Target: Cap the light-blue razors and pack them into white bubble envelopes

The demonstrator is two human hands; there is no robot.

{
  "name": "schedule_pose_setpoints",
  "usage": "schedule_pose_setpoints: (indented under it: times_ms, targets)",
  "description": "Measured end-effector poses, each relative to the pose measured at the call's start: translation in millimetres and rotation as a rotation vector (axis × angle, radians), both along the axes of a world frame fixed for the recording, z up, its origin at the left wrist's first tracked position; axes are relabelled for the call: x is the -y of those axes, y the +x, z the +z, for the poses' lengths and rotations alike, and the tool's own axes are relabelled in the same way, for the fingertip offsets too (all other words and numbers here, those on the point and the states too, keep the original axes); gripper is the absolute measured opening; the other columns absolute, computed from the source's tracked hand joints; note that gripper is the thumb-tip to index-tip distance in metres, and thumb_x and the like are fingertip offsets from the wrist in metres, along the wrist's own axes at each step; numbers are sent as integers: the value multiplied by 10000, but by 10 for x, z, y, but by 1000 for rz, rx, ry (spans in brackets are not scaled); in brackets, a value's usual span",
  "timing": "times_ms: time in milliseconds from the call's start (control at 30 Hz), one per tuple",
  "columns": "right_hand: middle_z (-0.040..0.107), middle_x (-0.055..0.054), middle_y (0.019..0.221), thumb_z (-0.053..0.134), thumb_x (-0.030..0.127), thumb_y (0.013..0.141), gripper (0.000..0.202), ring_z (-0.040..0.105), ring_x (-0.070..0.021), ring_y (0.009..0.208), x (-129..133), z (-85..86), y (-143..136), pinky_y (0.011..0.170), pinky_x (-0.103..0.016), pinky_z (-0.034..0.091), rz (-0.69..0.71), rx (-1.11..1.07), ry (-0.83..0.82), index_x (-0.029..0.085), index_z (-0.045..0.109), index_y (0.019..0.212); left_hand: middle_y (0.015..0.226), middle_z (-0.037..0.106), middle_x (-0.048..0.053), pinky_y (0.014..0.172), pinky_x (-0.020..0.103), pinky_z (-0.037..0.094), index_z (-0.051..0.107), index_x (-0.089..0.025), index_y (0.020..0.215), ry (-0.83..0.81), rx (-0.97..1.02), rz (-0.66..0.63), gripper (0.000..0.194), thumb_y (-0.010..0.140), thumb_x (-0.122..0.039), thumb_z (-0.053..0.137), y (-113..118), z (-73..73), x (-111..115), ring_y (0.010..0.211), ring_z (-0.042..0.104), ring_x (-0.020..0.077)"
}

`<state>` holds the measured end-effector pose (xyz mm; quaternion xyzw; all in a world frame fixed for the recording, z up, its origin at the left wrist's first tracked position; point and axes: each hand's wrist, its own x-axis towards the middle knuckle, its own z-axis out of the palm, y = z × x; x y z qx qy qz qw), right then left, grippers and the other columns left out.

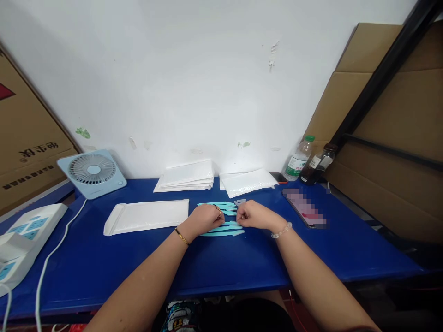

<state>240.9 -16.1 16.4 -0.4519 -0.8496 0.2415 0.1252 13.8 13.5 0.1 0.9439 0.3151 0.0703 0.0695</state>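
Several slim turquoise knife-shaped pieces (224,233) lie side by side on the blue table (228,267), their narrow ends to the right. My left hand (206,217) rests over their left part, fingers curled and pinched at one of the pieces. My right hand (258,216) is closed too, thumb and fingertips pressed together beside the right ends; whatever it grips is too small to make out. A greyish piece (239,202) shows just behind the right fingers. To the left of my left hand lies a white padded envelope (148,217).
White envelopes lie in a left stack (187,176) and a right stack (249,182) by the wall. A fan (93,173) and power strip (31,244) stand left. On the right are a phone (304,207), a water bottle (298,159) and a dark bottle (318,166).
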Motion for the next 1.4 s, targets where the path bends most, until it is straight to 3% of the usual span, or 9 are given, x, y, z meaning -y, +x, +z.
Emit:
schedule_pose_setpoints:
  times_ms: [200,300,533,700,800,967,1067,1200,1400]
  targets:
    - [692,-40,711,566,209,747,146,589,-142,624,-100,43,335,565,-220,394,-395,-23,76,153,699,724,1006,660,39,733,271,420,661,-215,991,77,64,111,216,824,-333,590,-91,-10,-114,862,603,182]
    - [693,-42,715,628,264,712,119,589,-148,640,-119,35,365,549,-219,378,-456,86,69,168,698,704,992,662,34,750,279,414,671,-218,938,103,35,106,162,832,-306,585,-101,-38,-160,896,595,188]
    - [705,-44,757,675,249,641,75,594,-160,663,-99,-19,216,513,-222,329,-452,295,61,201,708,688,812,659,42,675,279,357,651,-187,808,166,17,73,190,880,-277,499,-64,-24,-137,808,592,175]
    - [683,-37,663,614,146,614,90,576,-152,610,-77,-18,157,509,-226,324,-311,258,76,187,694,623,774,668,36,670,277,345,658,-184,793,131,-1,32,210,879,-256,481,-70,8,-94,755,604,159]
    - [675,-29,672,615,180,640,86,574,-143,607,-37,33,169,526,-222,346,-274,152,73,182,696,667,767,675,34,659,275,345,662,-182,795,122,-12,52,203,869,-242,483,-69,17,-84,717,605,154]
    - [633,8,637,726,292,585,168,558,-123,557,83,143,217,494,-205,366,-78,53,-176,179,669,696,766,682,27,652,264,352,661,-191,786,113,-8,68,191,856,-243,491,-93,24,-97,709,606,154]
    - [619,22,605,736,209,533,143,534,-114,521,135,143,185,462,-202,341,17,149,-220,185,657,650,769,683,26,648,257,358,661,-191,776,104,-6,70,183,846,-242,500,-112,23,-111,697,604,150]
    - [645,12,631,647,90,527,146,540,-119,538,120,85,153,461,-204,322,-24,246,-136,195,659,628,769,686,25,644,256,359,657,-190,765,104,3,61,183,840,-229,496,-122,21,-115,692,602,148]
    - [669,-10,702,644,131,550,168,560,-139,585,2,22,235,486,-215,337,-203,296,-9,197,674,701,757,687,25,659,267,360,659,-192,766,102,16,63,190,846,-237,492,-121,-1,-114,702,610,153]
